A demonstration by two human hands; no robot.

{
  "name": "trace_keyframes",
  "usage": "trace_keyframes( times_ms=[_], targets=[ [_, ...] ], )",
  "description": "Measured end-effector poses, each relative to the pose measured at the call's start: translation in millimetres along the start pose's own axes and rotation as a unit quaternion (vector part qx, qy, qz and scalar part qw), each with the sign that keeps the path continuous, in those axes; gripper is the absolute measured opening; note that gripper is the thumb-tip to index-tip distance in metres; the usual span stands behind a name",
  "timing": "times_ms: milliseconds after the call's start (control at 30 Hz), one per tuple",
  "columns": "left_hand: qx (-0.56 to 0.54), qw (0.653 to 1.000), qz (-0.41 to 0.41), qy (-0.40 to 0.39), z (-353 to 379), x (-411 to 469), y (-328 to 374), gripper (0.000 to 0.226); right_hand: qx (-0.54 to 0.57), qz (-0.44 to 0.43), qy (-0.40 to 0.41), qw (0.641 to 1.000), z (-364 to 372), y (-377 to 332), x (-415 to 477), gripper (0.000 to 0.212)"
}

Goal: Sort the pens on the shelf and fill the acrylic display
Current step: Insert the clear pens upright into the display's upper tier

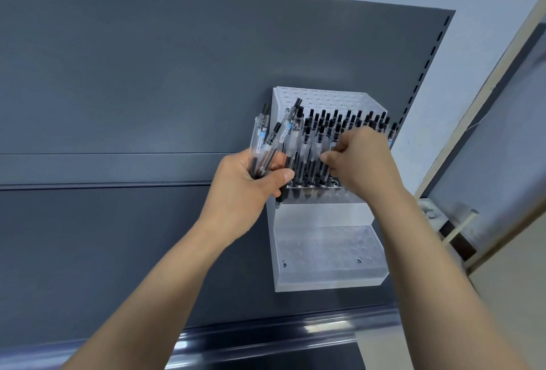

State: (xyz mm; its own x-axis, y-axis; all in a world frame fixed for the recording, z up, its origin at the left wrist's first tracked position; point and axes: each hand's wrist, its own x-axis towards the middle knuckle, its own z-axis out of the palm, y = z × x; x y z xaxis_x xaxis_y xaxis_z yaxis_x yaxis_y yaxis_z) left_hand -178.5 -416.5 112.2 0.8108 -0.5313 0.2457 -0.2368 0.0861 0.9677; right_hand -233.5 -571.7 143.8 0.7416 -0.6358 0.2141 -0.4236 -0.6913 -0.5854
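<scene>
A clear acrylic display hangs on the dark grey shelf back panel. Its upper tier holds several clear pens with black caps, standing upright in holes. The lower tier shows only empty holes. My left hand is closed around a bundle of clear pens, just left of the display, their tops fanning upward. My right hand reaches into the front row of the upper tier, fingers pinched on a pen there; the pen's lower part is hidden by my fingers.
The grey back panel fills the left side, with a horizontal ridge across it. A shelf edge runs below the display. A slotted upright stands right of it, then a beige frame and a bracket.
</scene>
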Motion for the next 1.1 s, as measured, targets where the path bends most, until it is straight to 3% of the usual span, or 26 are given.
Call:
trace_keyframes(
  times_ms=[167,367,433,533,600,667,800,900,1100],
  targets=[
    [0.001,1.0,-0.006,0.0,3.4,1.8,-1.3,0.017,0.02,0.001,0.002,1.0,3.3,2.8,-2.6,0.014],
    [-0.002,1.0,-0.002,-0.013,11.6,5.1,-0.9,0.016,-0.044,-0.028,-0.003,0.999,-11.7,8.0,-7.6,0.015],
    [-0.003,1.0,-0.004,-0.018,15.3,6.8,-1.2,0.016,0.03,-0.04,-0.012,0.999,-22.3,6.0,-12.7,0.01],
    [-0.009,0.999,-0.004,-0.038,22.4,8.6,-0.8,0.01,0.186,-0.065,-0.125,0.972,-34.9,-3.6,-23.9,0.011],
    [-0.015,0.998,-0.003,-0.053,27.8,9.5,-0.5,0.01,0.222,-0.093,-0.161,0.957,-35.2,-5.8,-26.7,0.008],
    [-0.019,0.998,-0.003,-0.06,32.3,10.3,-0.7,0.012,0.226,-0.104,-0.128,0.96,-32.3,-5.5,-25.4,0.006],
    [0.007,1.0,0.012,-0.019,30.9,14.8,-2.3,0.001,0.186,-0.083,0.021,0.979,-37.9,4.2,-12.9,0.029],
    [0.012,1.0,0.02,-0.004,25.9,17.3,-1.4,0.004,0.148,-0.078,0.105,0.98,-44.7,11.8,-3.4,0.034],
    [0.023,0.999,0.029,-0.017,27.8,15.8,-0.4,0.006,0.101,-0.04,0.098,0.989,-24.2,24.5,10.1,0.037]
  ],
)
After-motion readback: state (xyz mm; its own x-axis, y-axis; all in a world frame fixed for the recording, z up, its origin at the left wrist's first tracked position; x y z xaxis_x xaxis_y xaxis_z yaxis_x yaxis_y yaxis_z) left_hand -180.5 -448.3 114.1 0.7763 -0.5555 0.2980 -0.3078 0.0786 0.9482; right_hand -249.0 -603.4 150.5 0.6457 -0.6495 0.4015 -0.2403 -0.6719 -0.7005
